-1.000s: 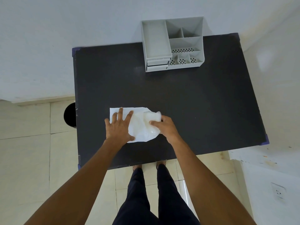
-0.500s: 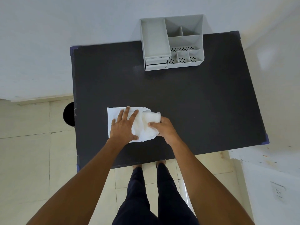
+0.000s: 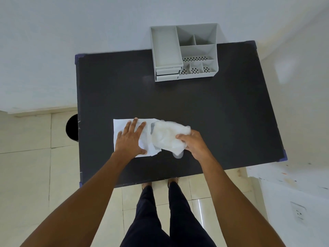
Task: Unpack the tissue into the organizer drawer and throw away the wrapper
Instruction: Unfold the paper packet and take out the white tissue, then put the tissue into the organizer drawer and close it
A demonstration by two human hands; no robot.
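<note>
A white stack of tissue (image 3: 121,127) lies flat on the black table (image 3: 204,107), near its front. My left hand (image 3: 130,139) presses flat on the tissue with fingers spread. My right hand (image 3: 193,144) pinches a crumpled translucent plastic wrapper (image 3: 165,138) that sits at the tissue's right end, partly off it. The grey desk organizer (image 3: 183,54) stands at the table's back edge; its two small drawers (image 3: 167,73) at the lower left front look closed.
A round black bin (image 3: 72,128) stands on the tiled floor by the table's left edge, half hidden by the tabletop. White walls run behind and to the right. My legs and feet show below the table's front edge.
My right hand has pulled the wrapper to the right, so more of it is off the tissue. My left hand stays pressed on the tissue stack.
</note>
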